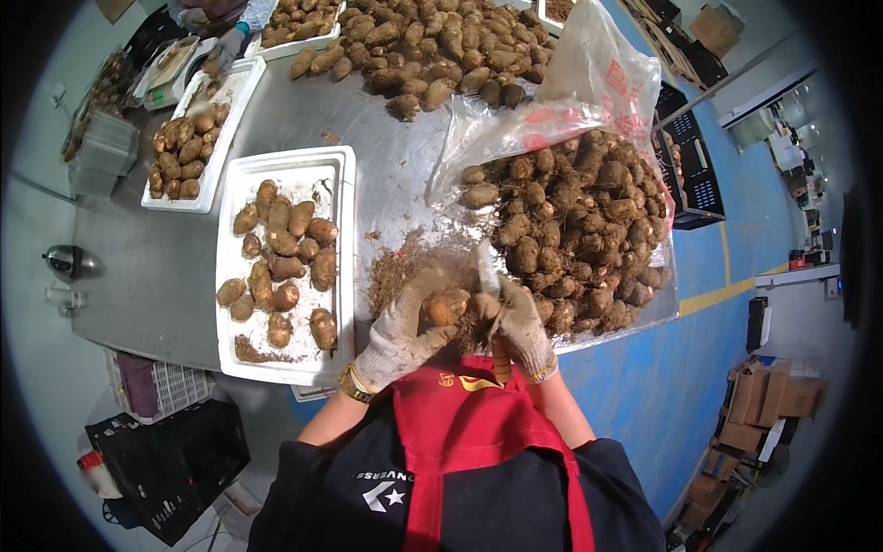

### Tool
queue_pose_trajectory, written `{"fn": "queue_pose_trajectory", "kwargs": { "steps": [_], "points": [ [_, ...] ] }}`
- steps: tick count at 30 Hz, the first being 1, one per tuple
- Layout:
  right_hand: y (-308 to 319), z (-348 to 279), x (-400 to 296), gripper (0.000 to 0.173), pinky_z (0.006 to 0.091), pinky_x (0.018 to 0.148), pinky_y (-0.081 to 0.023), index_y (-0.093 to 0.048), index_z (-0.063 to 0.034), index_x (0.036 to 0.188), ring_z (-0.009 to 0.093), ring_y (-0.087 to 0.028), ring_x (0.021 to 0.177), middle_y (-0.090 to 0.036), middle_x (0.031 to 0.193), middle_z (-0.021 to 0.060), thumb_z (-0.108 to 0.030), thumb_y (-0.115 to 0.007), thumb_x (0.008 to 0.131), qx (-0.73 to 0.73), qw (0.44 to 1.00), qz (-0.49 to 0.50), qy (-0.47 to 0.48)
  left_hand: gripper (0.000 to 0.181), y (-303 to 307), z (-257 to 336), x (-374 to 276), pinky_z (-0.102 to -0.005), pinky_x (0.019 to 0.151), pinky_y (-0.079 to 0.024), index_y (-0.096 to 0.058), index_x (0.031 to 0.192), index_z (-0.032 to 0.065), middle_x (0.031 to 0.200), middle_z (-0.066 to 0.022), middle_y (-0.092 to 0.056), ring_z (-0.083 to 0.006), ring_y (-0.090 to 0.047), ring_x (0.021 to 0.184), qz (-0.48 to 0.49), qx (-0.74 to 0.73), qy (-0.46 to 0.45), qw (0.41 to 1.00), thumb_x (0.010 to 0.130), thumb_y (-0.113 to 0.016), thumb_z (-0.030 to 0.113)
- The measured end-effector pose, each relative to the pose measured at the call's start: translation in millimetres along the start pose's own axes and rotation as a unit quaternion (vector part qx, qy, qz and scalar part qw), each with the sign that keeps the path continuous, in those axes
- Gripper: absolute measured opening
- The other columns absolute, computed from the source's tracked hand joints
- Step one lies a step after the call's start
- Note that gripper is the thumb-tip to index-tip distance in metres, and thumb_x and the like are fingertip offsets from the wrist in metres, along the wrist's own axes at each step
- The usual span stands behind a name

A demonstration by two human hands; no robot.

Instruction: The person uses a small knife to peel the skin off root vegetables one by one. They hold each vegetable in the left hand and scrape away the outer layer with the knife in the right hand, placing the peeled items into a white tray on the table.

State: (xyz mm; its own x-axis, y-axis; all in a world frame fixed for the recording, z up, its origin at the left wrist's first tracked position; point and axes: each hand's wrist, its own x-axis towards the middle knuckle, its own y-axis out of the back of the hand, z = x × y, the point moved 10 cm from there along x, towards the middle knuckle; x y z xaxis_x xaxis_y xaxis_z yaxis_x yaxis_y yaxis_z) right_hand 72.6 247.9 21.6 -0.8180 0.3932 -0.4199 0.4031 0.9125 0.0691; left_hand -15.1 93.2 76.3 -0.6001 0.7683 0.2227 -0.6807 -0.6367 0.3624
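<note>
A brown taro corm (445, 308) with a pale, trimmed-looking end rests in my gloved left hand (407, 331). My gloved right hand (519, 324) grips a knife (488, 270), its blade pointing away from me and its brownish handle showing below the fist. Both hands nearly meet above the table's near edge. Loose root fibres and soil (397, 272) lie on the metal table (393, 162) just beyond them. Left of my hands, a white foam tray (348, 241) holds several cleaned corms. To the right, hairy, soil-covered corms (579, 228) are heaped on an opened plastic bag (600, 76).
A large pile of taro (441, 48) covers the table's far side. Another foam tray (238, 131) with corms stands at far left, beside a scale (172, 72) and a co-worker's gloved hand (227, 48). Black crates (690, 159) stand right of the table.
</note>
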Motion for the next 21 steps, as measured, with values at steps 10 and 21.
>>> {"fn": "queue_pose_trajectory", "kwargs": {
  "steps": [10,21],
  "points": [
    [-16.1,-18.4,-13.6,0.039,0.0258,0.067,-0.051,-0.061,0.0000,0.120,0.007,-0.058,0.077,-0.065,0.089,-0.0001,-0.021,-0.076,0.090,0.029,0.997,0.004,0.064,0.027,-17.7,-35.2,2.5,-0.0235,0.082,-0.051,-0.063,0.116,0.0005,0.112,-0.0058,-0.067,-0.0126,-0.062,0.101,0.020,-0.428,0.145,0.892,0.095,-0.069,0.016],
    [-9.3,-37.7,-21.3,0.048,0.0274,0.083,-0.050,-0.055,-0.0008,0.130,0.010,-0.057,0.092,-0.062,0.102,0.0004,-0.009,-0.077,0.088,0.060,0.991,0.014,0.120,0.045,-32.5,-109.6,-1.4,-0.0335,0.109,-0.042,-0.046,0.142,-0.0040,0.138,-0.0211,-0.056,-0.0242,-0.055,0.128,0.078,-0.300,0.222,0.924,0.099,-0.050,0.006]
  ]
}}
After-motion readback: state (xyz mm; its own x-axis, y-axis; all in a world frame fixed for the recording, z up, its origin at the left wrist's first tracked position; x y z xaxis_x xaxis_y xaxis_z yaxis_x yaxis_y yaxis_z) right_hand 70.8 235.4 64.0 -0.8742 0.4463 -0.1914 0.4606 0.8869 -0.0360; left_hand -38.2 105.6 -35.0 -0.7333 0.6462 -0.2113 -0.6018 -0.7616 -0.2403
